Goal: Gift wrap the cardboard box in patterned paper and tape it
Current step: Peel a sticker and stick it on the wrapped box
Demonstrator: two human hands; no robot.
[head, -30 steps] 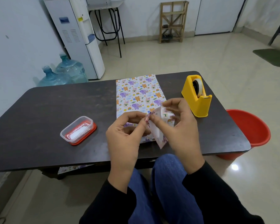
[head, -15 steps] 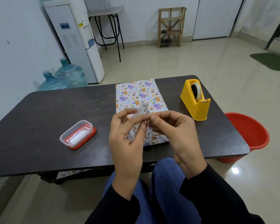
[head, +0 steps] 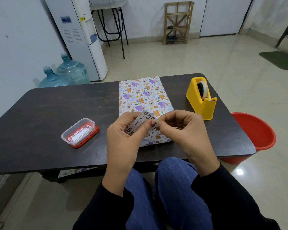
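A dark table [head: 48,117] is set on a glossy tiled floor [head: 206,60]. A water dispenser [head: 80,39] and a wooden rack [head: 177,27] are placed against white walls [head: 15,47].

The box [head: 137,124] has been turned in the hands, its grey printed face now up where white paper showed; the right hand [head: 181,130] has drawn closer to the left hand [head: 123,138], pinching the box's corner
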